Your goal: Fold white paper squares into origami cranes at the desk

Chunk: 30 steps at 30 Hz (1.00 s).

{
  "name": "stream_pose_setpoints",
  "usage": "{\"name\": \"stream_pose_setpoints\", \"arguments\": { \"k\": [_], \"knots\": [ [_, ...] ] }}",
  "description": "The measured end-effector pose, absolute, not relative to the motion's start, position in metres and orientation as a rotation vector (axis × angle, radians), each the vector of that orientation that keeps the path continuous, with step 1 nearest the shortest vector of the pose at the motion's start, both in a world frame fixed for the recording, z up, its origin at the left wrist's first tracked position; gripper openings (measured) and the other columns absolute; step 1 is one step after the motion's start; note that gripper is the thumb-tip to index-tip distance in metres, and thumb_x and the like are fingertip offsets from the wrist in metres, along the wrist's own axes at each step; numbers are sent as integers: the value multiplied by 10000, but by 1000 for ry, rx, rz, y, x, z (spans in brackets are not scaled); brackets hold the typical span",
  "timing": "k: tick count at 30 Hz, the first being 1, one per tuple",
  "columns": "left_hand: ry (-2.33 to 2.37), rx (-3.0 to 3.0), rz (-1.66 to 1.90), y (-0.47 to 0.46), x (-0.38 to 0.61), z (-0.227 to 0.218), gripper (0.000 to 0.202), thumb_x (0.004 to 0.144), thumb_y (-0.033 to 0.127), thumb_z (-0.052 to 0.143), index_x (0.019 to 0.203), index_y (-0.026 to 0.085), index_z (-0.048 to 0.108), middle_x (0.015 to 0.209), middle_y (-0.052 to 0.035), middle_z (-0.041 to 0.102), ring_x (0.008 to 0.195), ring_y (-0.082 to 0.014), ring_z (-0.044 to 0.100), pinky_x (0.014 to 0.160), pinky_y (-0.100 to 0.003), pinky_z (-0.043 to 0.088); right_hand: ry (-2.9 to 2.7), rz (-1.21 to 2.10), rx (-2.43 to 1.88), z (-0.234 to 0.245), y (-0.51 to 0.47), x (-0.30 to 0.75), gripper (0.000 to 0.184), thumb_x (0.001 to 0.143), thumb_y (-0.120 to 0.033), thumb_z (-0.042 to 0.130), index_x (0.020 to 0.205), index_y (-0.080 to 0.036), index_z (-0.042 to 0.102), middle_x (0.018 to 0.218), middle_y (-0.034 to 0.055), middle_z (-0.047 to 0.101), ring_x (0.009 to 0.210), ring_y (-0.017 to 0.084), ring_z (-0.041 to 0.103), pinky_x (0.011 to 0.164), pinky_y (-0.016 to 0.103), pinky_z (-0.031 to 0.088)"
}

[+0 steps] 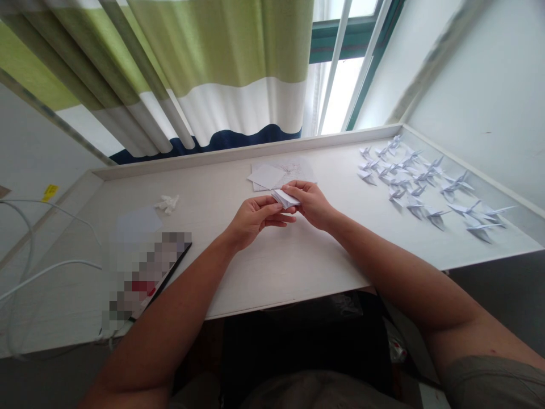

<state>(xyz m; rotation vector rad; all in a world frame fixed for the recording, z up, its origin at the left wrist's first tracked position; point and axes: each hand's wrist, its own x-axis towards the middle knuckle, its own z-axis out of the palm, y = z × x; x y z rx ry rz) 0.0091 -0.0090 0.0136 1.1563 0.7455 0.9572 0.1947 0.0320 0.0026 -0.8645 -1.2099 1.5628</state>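
Above the middle of the white desk [272,267], my left hand [254,220] and my right hand [310,202] meet on a small folded piece of white paper [285,197]. Both hands pinch it, the left from below and the right from above and the side. Just behind the hands lies a small stack of square white paper sheets [272,173], flat on the desk.
Several folded white paper cranes [419,184] stand in rows at the right of the desk. A crumpled white scrap [167,203] and a blurred dark-edged flat object [145,272] lie at the left, with white cables [38,272]. A striped curtain [191,74] and a window are behind.
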Motion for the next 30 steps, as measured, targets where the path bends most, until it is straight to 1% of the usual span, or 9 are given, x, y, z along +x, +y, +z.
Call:
{"name": "stream_pose_setpoints", "arguments": {
  "k": [6, 9, 13, 17, 23, 26, 30],
  "knots": [
    [737, 1157, 955, -10, 10, 14, 368, 840, 471, 892, 996, 145, 822, 1041, -116, 848, 919, -256, 832, 777, -314, 643, -1232, 1583, -858, 2, 31, 195, 313, 783, -447, 885, 751, -182, 721, 648, -6, 646, 588, 103, 551, 519, 227, 434],
    [734, 1157, 953, -11, 11, 14, 383, 829, 483, 902, 1009, 155, 822, 1020, -107, 849, 921, -258, 833, 788, -326, 648, -1234, 1615, -863, 4, 29, 194, 296, 788, -427, 869, 751, -170, 728, 649, -7, 644, 575, 97, 541, 516, 228, 432],
    [738, 1178, 943, -11, 11, 14, 387, 817, 464, 914, 1042, 164, 818, 1025, -106, 849, 941, -272, 832, 822, -360, 653, -1246, 1655, -850, 5, 28, 194, 287, 801, -419, 850, 740, -174, 714, 594, -29, 598, 536, 89, 488, 499, 228, 416],
    [757, 1203, 932, -10, 11, 12, 395, 813, 454, 913, 1066, 166, 814, 1038, -112, 848, 949, -285, 831, 828, -377, 651, -1241, 1650, -857, 6, 27, 194, 289, 797, -405, 846, 717, -176, 689, 583, -35, 578, 528, 88, 477, 502, 232, 420],
    [756, 1204, 925, -10, 10, 10, 332, 835, 411, 887, 1052, 169, 819, 1017, -108, 850, 920, -269, 832, 797, -349, 641, -1224, 1633, -893, 7, 26, 193, 266, 778, -377, 837, 709, -177, 677, 613, -22, 604, 543, 95, 510, 508, 240, 430],
    [762, 1188, 918, -10, 10, 11, 280, 842, 370, 859, 1022, 159, 820, 1010, -114, 850, 911, -275, 834, 790, -350, 640, -1222, 1580, -921, 8, 27, 192, 269, 760, -366, 829, 670, -182, 655, 595, -21, 603, 533, 95, 512, 496, 234, 417],
    [786, 1164, 905, -10, 9, 13, 231, 839, 313, 796, 990, 141, 820, 1028, -131, 849, 920, -296, 835, 806, -371, 642, -1256, 1384, -946, 9, 29, 192, 257, 738, -365, 824, 663, -180, 661, 601, -14, 621, 539, 99, 521, 487, 233, 416]
  ]
}}
